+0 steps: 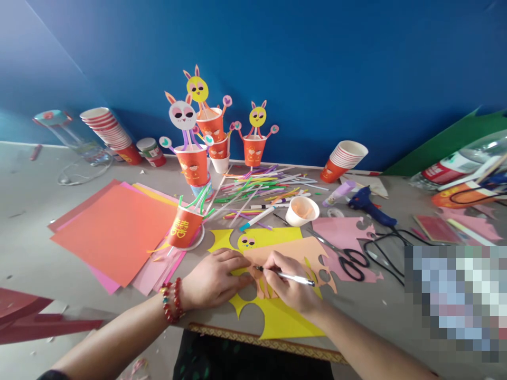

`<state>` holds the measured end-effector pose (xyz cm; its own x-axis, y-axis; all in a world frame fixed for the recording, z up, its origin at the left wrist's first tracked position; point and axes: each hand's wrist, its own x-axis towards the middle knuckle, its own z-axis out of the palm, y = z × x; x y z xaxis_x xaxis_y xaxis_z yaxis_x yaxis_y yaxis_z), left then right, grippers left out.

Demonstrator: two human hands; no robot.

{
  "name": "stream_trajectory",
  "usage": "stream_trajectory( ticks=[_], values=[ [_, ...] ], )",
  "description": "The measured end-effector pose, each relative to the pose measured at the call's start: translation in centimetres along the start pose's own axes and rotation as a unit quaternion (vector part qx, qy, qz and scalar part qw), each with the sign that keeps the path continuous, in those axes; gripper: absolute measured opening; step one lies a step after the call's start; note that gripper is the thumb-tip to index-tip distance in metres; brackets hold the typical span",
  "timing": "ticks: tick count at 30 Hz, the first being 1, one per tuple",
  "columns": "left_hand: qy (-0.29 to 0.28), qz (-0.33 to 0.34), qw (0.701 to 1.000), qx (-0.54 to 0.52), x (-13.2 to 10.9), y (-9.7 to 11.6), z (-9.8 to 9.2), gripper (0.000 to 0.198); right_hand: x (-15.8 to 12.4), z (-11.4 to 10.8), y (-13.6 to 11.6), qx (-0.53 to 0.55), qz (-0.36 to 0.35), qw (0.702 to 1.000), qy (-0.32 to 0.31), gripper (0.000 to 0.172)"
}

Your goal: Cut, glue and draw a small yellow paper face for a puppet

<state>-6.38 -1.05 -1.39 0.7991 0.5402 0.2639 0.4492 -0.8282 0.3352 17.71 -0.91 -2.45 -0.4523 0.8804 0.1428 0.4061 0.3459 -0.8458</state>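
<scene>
The cut sheet (284, 317) is yellow, the wall (312, 68) blue

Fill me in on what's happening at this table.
A person's right hand holds a pen with its tip at some peach paper, while the left hand rests just beside the tip. Yellow paper with cut-out gaps lies underneath. Scissors lie to the right, over pink paper, and three rabbit-faced cup figures stand behind.
</scene>
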Motion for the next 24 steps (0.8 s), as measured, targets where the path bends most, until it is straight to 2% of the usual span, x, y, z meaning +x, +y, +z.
stream_trajectory(
  ticks=[9, 14, 24],
  values=[
    [0.003, 0.005, 1.000, 0.000, 0.06, -0.06, -0.01, 0.025, 0.04, 0.03, -0.15, -0.008, -0.005, 1.000, 0.002, 0.018],
    [-0.001, 0.006, 1.000, 0.000, -0.04, -0.06, -0.01, 0.026, 0.03, 0.00, 0.14, -0.006, -0.020, 1.000, 0.023, 0.018],
    [0.003, 0.002, 1.000, -0.001, -0.12, -0.09, 0.20, 0.024, -0.02, 0.08, 0.09, -0.004, -0.011, 1.000, 0.014, 0.017]
  ],
)
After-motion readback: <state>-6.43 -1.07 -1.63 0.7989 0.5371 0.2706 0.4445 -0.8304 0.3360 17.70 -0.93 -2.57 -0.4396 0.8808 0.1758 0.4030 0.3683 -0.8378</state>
